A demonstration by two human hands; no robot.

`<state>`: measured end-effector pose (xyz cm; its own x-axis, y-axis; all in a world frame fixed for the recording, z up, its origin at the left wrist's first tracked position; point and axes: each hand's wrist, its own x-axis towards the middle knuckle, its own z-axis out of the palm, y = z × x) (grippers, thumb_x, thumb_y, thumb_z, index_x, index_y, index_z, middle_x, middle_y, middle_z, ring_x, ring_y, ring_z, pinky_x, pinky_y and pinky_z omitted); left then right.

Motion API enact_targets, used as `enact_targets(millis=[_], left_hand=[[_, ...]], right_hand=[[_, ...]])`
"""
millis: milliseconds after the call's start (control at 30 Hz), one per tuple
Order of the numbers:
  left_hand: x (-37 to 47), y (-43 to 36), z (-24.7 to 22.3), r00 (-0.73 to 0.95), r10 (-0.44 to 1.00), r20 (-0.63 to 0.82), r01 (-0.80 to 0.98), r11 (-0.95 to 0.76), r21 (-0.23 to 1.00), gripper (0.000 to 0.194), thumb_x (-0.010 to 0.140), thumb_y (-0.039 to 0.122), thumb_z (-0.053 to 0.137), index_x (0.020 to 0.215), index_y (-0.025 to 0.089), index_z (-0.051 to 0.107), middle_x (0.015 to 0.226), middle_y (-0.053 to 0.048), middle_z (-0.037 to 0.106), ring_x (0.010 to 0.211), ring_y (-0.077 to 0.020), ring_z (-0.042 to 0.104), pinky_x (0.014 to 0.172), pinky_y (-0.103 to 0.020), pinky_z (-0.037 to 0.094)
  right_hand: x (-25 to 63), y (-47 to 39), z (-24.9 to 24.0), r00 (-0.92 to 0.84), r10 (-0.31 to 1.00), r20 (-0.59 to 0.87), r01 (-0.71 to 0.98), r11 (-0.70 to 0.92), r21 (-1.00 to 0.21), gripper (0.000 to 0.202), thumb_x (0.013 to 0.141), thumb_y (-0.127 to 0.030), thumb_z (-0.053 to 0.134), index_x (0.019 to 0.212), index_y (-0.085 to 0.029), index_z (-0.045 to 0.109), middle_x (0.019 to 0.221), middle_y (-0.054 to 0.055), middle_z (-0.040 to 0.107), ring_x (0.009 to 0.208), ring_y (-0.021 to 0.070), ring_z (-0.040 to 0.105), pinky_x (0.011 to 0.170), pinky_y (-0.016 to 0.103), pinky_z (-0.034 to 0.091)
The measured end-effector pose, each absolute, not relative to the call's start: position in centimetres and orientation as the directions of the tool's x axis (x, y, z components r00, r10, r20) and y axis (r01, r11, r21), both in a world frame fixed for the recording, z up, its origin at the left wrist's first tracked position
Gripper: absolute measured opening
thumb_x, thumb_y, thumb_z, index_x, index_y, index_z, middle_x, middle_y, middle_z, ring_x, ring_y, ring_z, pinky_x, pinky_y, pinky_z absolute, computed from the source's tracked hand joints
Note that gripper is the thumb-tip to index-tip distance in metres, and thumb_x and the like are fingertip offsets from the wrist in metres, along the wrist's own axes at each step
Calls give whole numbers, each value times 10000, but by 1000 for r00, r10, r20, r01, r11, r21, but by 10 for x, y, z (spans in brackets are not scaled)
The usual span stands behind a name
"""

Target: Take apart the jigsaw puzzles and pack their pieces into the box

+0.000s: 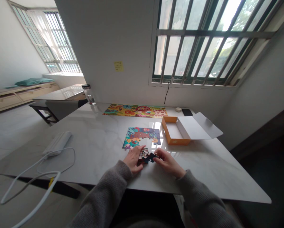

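In the head view, the left hand [133,159] is at the near side of the table [96,148], its fingers curved around a small group of striped puzzle pieces [144,154] (black and pale stripes, with some brown along the near edge). The thumb lies at the near side of the group and the fingertips at the far side; how firmly they press, I cannot tell. The right hand [167,162] pinches a dark puzzle piece [152,157] between thumb and fingers, right beside the striped group (whether the two touch is too small to tell).

Just beyond the hands lies the partly built puzzle [132,134], flat on the table, with a gap at its near middle where the white tabletop shows. It has teal leaves on the left and dark blue on the right. Farther back, a long, colorful picture strip [134,110] lies near the wall.

To the right of the puzzle stands an open orange box [178,141], its white lid folded out to the right (the inside looks white too). Behind the box are a black phone-like item [187,112] and a small pale round object [178,109]. A clear bottle [90,96] stands at the far left corner, and a white power strip [58,144] with cables lies on the left.
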<state>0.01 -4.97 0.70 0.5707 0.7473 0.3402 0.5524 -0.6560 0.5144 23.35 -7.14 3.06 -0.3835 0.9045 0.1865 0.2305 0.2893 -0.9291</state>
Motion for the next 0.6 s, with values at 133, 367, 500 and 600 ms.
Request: enact_targets(millis=[133,367,500,600], left_hand=[[0,-50,6,585,742,328,559,-661,500,974,578,175,606,1476,198,228,1367,-151,455,1270,-351,451,1069,-497,362],[0,-49,5,590,732,340,557,-674,485,935,613,208,599,1471,197,227,1351,-149,467,1268,-349,452,1076,-499,349],[-1,-46,-1,597,717,360,544,-691,476,902,616,178,549,1464,157,243,1344,-159,467,1264,-336,457,1077,-503,350],[-1,-45,-3,599,712,367,537,-697,476,874,642,184,530,1467,153,243,1348,-161,466,1267,-331,453,1077,-502,346]], right_hand=[[223,-74,24,-382,902,200,349,341,-873,119,874,-319,605,852,-204,587,661,-41,467,610,126,398,566,248,329],[215,-76,12,-410,891,196,384,364,-848,82,831,-199,598,873,-217,529,653,-63,490,577,110,417,550,236,317],[213,-78,13,-414,887,204,376,371,-849,106,836,-183,588,880,-217,498,697,-51,544,597,115,467,570,240,357],[213,-77,12,-392,897,203,381,359,-852,138,843,-204,595,930,-224,490,707,-48,546,589,122,488,569,248,399]])
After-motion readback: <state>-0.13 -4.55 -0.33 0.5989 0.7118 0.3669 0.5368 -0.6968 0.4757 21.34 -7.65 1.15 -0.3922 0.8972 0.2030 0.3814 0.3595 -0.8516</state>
